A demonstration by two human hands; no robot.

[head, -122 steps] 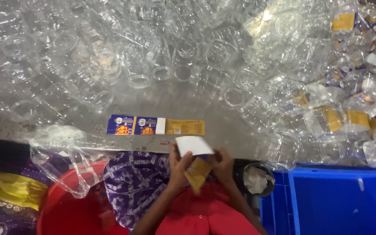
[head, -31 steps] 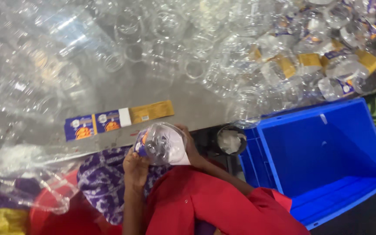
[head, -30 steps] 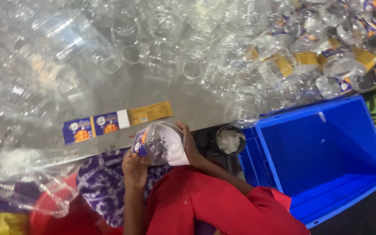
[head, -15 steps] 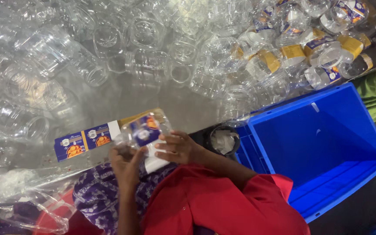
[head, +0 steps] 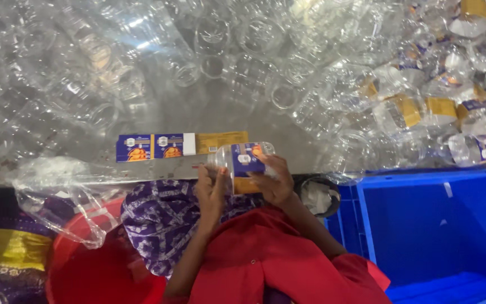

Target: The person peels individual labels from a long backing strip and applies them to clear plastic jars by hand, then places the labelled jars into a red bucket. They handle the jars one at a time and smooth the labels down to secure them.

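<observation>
I hold a clear plastic bottle (head: 242, 162) with a blue and orange label sideways over the table's near edge, its neck pointing left. My left hand (head: 210, 188) grips the neck end, fingers curled around it. My right hand (head: 277, 179) wraps the labelled body from the right, thumb on the label. A flat, peeled label strip (head: 178, 144), blue, white and yellow, lies on the grey table just beyond the bottle.
Bare clear bottles (head: 142, 62) are heaped across the table's left and back; labelled ones (head: 423, 107) pile at the right. A blue crate (head: 440, 225) stands at my right, a red tub (head: 97, 276) and clear plastic bag (head: 57, 197) at my left. Purple patterned cloth (head: 158, 219) covers my lap.
Four seconds ago my hands held a loose label strip. Since then they hold a labelled bottle, which has turned from end-on to lying sideways and moved slightly out over the table edge.
</observation>
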